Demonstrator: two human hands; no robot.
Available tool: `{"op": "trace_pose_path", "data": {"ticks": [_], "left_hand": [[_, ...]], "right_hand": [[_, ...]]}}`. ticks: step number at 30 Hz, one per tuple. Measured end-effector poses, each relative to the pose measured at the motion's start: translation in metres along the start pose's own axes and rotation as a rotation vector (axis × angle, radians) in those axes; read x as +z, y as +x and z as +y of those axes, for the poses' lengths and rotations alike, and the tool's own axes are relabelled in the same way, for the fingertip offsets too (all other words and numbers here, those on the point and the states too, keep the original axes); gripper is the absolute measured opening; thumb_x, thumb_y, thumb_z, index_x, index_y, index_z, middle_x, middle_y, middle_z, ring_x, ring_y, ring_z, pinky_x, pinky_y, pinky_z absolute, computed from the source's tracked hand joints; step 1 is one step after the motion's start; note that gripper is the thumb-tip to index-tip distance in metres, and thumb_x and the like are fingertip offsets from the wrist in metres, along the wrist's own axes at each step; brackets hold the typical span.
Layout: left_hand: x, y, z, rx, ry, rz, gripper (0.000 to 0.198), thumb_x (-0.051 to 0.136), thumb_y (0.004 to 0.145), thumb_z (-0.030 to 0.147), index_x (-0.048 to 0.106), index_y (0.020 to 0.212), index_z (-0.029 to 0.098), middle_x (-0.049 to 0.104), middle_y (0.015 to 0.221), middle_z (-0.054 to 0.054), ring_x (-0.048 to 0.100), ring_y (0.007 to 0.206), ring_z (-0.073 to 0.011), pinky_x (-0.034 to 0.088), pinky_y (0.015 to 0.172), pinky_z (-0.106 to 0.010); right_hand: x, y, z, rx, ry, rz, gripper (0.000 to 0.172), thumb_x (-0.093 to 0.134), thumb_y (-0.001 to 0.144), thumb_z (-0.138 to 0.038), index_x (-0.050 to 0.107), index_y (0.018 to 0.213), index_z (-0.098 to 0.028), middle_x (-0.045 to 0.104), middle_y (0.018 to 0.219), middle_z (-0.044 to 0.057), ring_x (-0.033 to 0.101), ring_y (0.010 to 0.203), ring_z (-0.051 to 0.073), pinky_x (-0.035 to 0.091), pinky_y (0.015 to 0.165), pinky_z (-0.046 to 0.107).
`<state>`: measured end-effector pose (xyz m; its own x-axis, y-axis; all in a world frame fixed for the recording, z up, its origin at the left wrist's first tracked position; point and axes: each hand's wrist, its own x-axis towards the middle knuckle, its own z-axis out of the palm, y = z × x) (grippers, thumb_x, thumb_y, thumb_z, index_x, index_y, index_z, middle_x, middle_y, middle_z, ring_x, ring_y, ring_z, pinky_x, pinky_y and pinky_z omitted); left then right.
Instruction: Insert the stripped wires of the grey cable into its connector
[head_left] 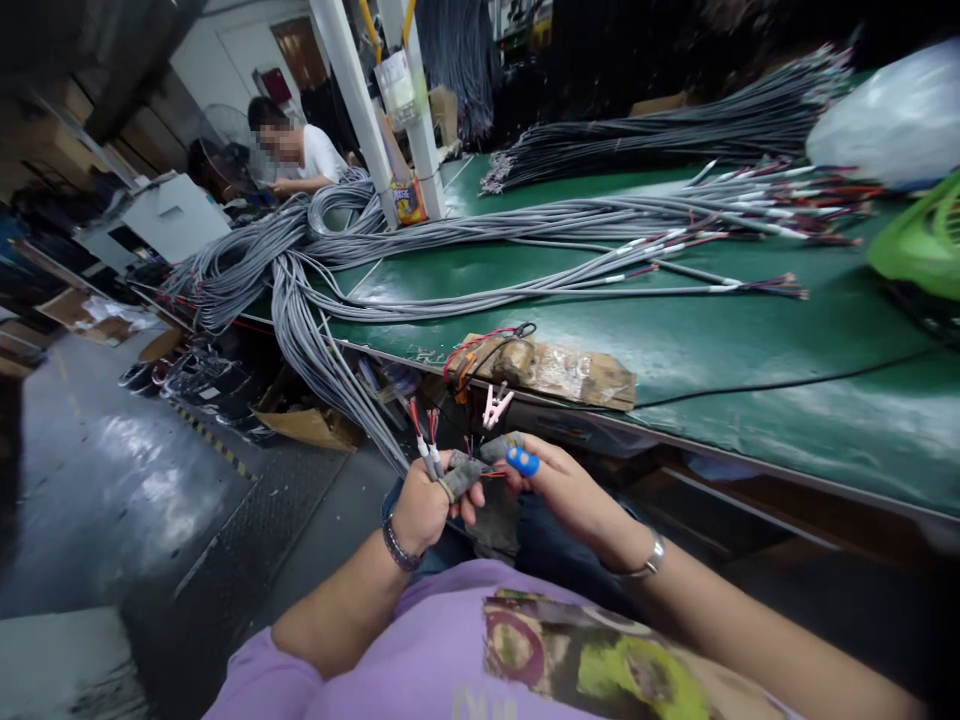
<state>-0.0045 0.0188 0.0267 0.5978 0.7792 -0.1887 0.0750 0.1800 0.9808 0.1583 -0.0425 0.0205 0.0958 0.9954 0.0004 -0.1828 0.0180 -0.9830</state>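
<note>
My left hand [439, 493] is closed around the ends of grey cables [341, 385], which hang down over the bench edge. Two cable ends with white sleeves and red and dark wires [426, 430] stick up above its thumb. My right hand [529, 465], with grey finger cots and a blue one, pinches thin coloured wires [493, 472] just beside the left fingers. Grey finger covers hide the exact grip. Close above both hands, a pale pink clip [496, 407] sits at the bench edge, by a tape-wrapped wooden block [559, 372] with red and black leads.
Long grey cables [480, 232] lie across the green bench [712, 385], with a darker cable bundle [660, 135] behind. A white plastic bag [892, 115] and a green plastic object [919, 240] are at the right. A co-worker [315, 155] sits beyond a white post [360, 110].
</note>
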Motion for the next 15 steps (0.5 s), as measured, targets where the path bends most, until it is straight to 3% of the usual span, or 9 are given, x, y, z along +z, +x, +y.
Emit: {"op": "trace_pose_path", "data": {"ticks": [3,6,10,15], "left_hand": [[0.001,0.000,0.000,-0.013,0.060,-0.065,0.037,0.062,0.078,0.043,0.059,0.058,0.012,0.059,0.049,-0.001,0.051,0.036,-0.0067,0.027,0.037,-0.018],[0.001,0.000,-0.001,-0.027,0.107,-0.108,0.038,0.061,0.079,0.043,0.059,0.057,0.012,0.057,0.046,0.000,0.049,0.035,-0.0064,0.028,0.038,-0.018],[0.000,-0.002,-0.003,-0.034,0.120,-0.109,0.039,0.060,0.079,0.044,0.060,0.057,0.012,0.057,0.047,-0.001,0.050,0.036,-0.0070,0.029,0.038,-0.018],[0.002,-0.006,-0.005,-0.015,0.094,-0.047,0.038,0.061,0.078,0.046,0.059,0.059,0.013,0.057,0.047,-0.001,0.051,0.038,-0.0080,0.029,0.038,-0.018]], "right_hand": [[0.001,0.006,-0.006,0.049,0.034,-0.088,0.031,0.067,0.074,-0.044,0.062,0.085,-0.016,0.063,0.080,0.002,0.054,0.071,0.013,0.042,0.065,0.026],[0.004,0.009,-0.009,0.082,0.069,-0.119,0.029,0.073,0.069,-0.040,0.062,0.079,-0.015,0.063,0.075,0.002,0.054,0.071,0.014,0.043,0.069,0.028],[0.007,0.007,-0.005,0.091,0.115,-0.076,0.030,0.074,0.066,-0.042,0.061,0.072,-0.015,0.061,0.069,0.000,0.053,0.065,0.012,0.043,0.067,0.028],[0.014,0.000,0.006,0.032,0.058,0.080,0.032,0.073,0.067,-0.046,0.061,0.072,-0.016,0.059,0.066,-0.001,0.049,0.061,0.011,0.041,0.061,0.026]]}}
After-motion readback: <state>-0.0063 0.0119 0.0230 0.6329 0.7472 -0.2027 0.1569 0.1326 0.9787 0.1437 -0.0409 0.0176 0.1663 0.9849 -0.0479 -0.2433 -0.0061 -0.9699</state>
